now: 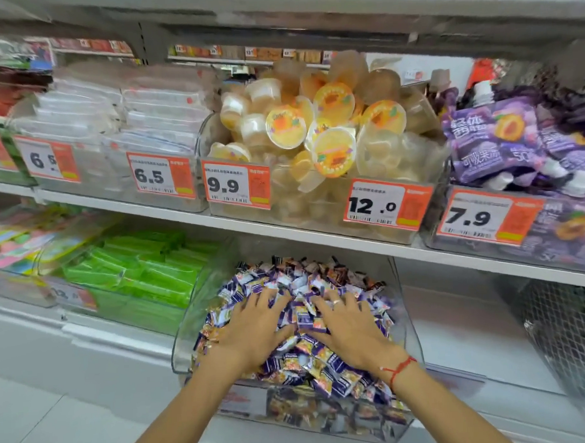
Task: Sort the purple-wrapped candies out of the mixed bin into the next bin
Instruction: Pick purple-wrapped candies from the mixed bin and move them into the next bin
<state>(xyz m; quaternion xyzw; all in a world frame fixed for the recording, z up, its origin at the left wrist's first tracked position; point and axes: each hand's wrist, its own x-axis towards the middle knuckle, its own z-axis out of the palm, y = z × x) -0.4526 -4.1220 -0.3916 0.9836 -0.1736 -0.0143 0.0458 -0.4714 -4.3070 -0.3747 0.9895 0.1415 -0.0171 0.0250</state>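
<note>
Purple wrappers everywhere in the mixed bin (410,320) on the lower shelf, tangled with orange ones, and I've got both hands flat on the heap. Left hand (252,332) and right hand (348,325) lie spread, fingers straight, nothing pinched. The purple-wrapped candies (301,315) sit right under and between the two grips, so neither needs to travel. Which bin is the next one, I can't tell: the green packets' bin (134,276) stands just left, nearer my left hand.

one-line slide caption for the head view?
Both hands, left hand and right hand, spread flat on mixed candies in a clear bin.
</note>
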